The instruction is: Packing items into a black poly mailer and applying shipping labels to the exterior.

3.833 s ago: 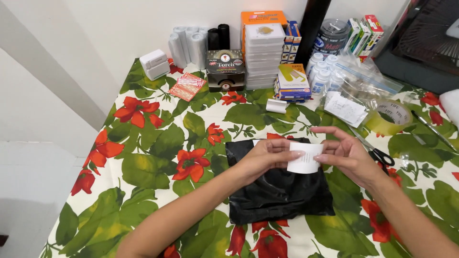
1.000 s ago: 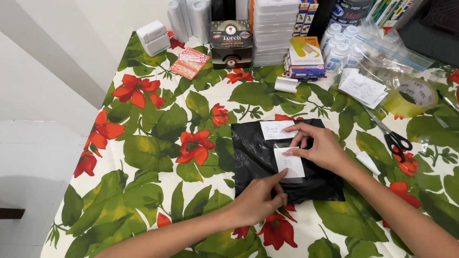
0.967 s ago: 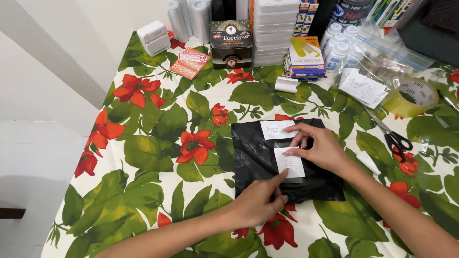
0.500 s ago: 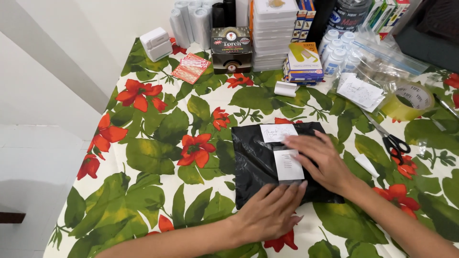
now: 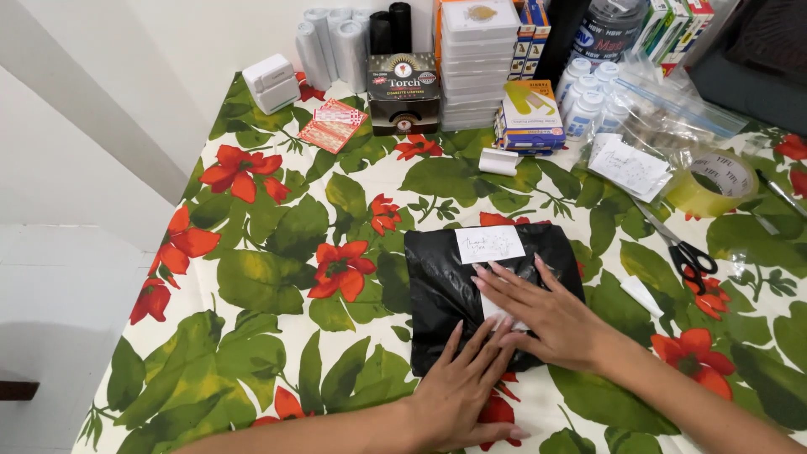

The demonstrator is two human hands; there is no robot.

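A black plastic mailer bag (image 5: 445,286) lies flat on the flowered tablecloth (image 5: 277,252). A white label with handwriting (image 5: 490,244) sits near the bag's top edge. My right hand (image 5: 538,307) presses flat on the bag's middle, fingers spread, covering most of a second white label (image 5: 494,313). My left hand (image 5: 466,382) lies flat on the bag's lower edge, fingertips just under the right hand. Neither hand holds anything.
Black-handled scissors (image 5: 685,248) and a roll of clear tape (image 5: 713,183) lie to the right. At the back stand stacked white boxes (image 5: 479,59), a dark box (image 5: 403,88), paper rolls (image 5: 332,38), small white bottles (image 5: 588,97) and plastic bags (image 5: 672,109).
Earlier both hands held a white label above the bag. Since then it went onto the bag, and my left hand slid up from the lower corner to lie beside the right.
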